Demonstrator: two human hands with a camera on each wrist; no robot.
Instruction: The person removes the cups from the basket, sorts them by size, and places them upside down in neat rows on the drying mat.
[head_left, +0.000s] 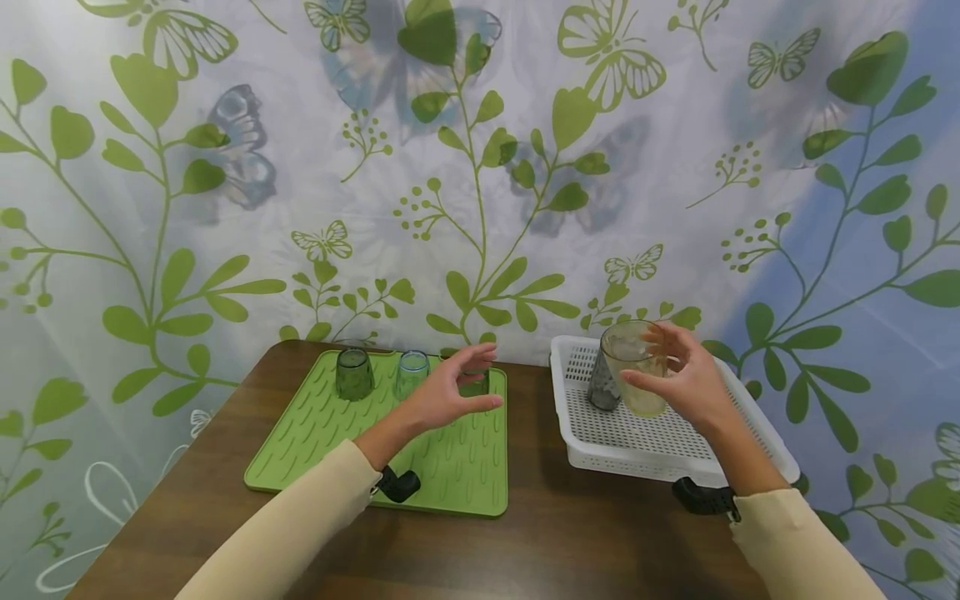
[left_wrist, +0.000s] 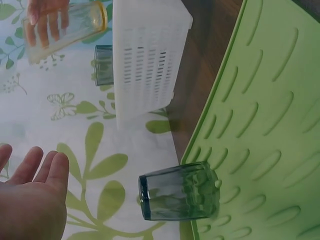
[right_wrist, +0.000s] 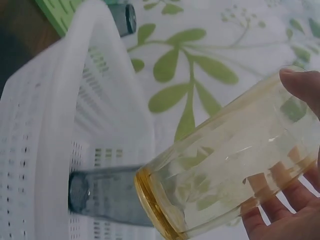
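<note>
My right hand [head_left: 693,385] grips a clear yellow drinking glass [head_left: 637,379] by its side, its mouth up and its thick amber base [right_wrist: 150,202] downward, over the white basket. A grey glass [head_left: 602,387] stands in that basket just left of it. My left hand [head_left: 448,392], fingers spread and holding nothing, hovers above the green drying mat [head_left: 465,483]. Beside and partly behind this hand, a greenish glass [left_wrist: 177,192] rests upside down on the mat. A blue-rimmed glass [head_left: 412,375] and a dark green glass [head_left: 355,375] stand farther left along the mat's back edge.
The white perforated basket [head_left: 622,458] sits on the right of the brown wooden table [head_left: 547,533]. A strip of table lies between mat and basket. Behind hangs a curtain [head_left: 510,267] printed with leaves and butterflies, close to the table's back edge.
</note>
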